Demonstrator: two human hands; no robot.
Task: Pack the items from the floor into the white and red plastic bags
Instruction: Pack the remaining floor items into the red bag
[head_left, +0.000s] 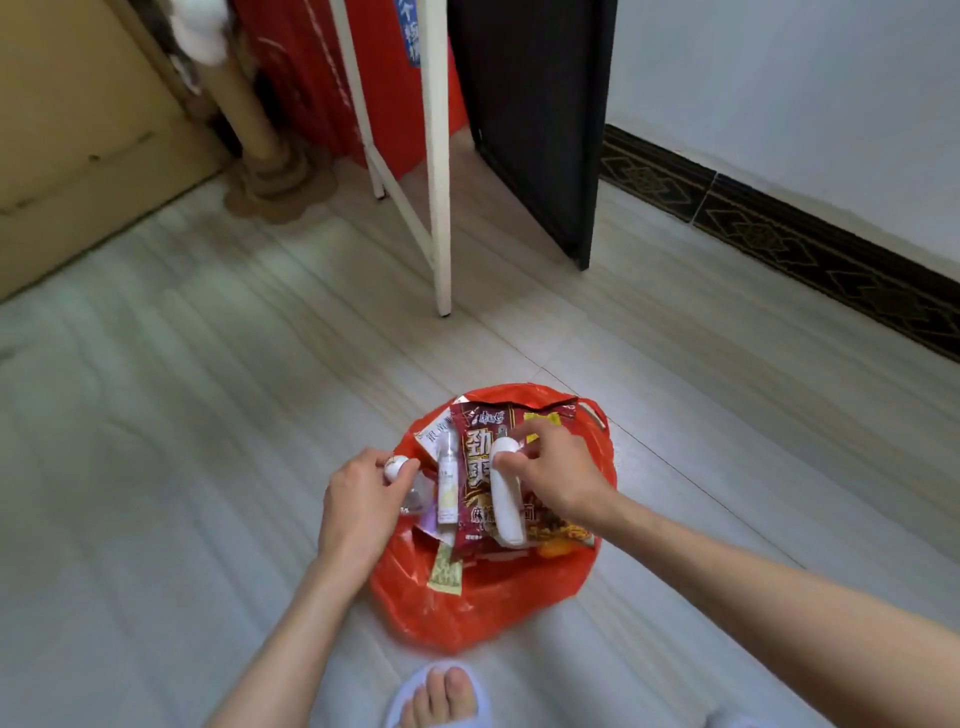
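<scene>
A red plastic bag (483, 608) lies open on the pale floor in front of me. Inside it are a dark red snack packet (480, 470), a slim white spray bottle (447, 488), a small clear bottle (418, 499) and a yellow-green sachet (445, 569). My right hand (553, 475) holds the top of a long white oblong object (504, 499) that lies over the snack packet. At the bag's left rim my left hand (361, 501) pinches a small round white item (395, 466). No white bag is in view.
A white metal frame leg (441, 208) stands on the floor beyond the bag, with a dark panel (540, 130) to its right and red material (322, 78) behind. A cardboard post (260, 135) stands at the back left. My foot in a pale slipper (441, 696) is at the bottom.
</scene>
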